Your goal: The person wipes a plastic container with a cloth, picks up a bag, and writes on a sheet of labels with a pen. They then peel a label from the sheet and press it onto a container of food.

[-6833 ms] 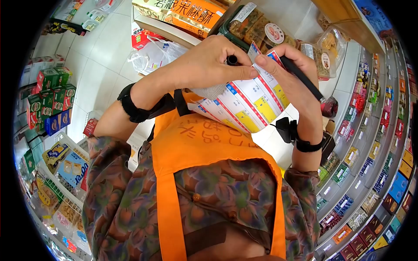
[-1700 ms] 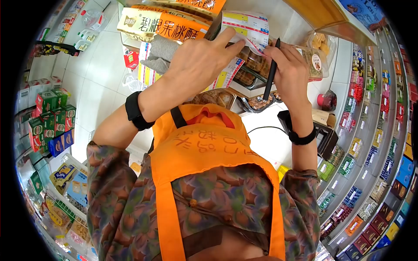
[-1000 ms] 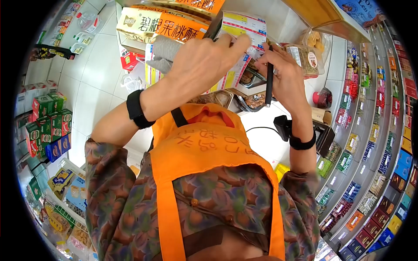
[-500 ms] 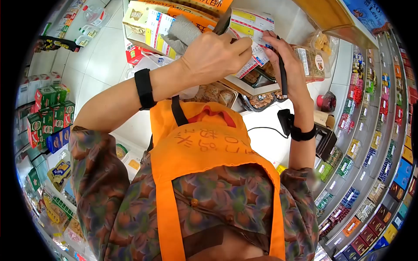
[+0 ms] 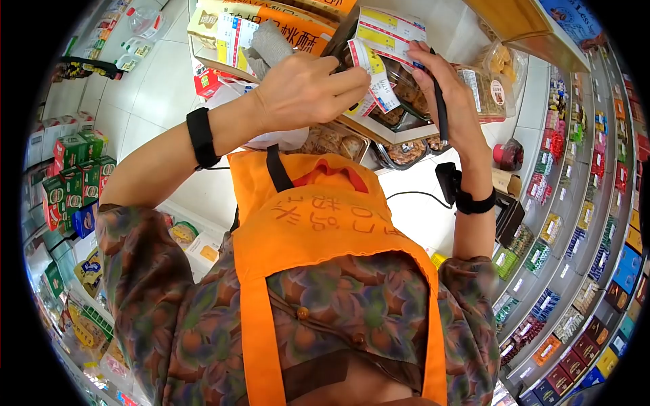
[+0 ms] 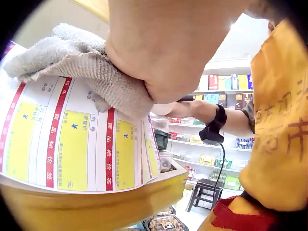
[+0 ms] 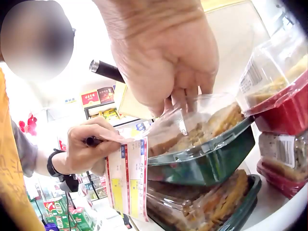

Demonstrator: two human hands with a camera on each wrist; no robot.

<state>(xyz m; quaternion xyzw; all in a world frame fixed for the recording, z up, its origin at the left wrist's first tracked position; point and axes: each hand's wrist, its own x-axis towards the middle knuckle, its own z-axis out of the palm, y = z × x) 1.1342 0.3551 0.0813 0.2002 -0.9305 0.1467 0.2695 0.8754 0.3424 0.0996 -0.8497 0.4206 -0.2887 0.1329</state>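
Note:
In the head view my left hand pinches a price label strip with handwriting on it. A grey cloth is tucked against the same palm, over printed label sheets. A short black cylinder sticks out between the left fingers. My right hand holds a black marker in the crook of the thumb. Its fingers reach down to the clear lid of a green plastic food box. Another label sheet lies over the boxes, beside the right fingertips.
Orange pastry cartons stand at the back left. More clear food packs sit to the right, and trays lie in front. Shelves of small goods curve along the right. A cable hangs from the right wrist camera.
Both hands have moved from close above the apron out to the food boxes. In the last half second the left hand drew slightly back, and the written label strip swung into view, hanging from its fingers.

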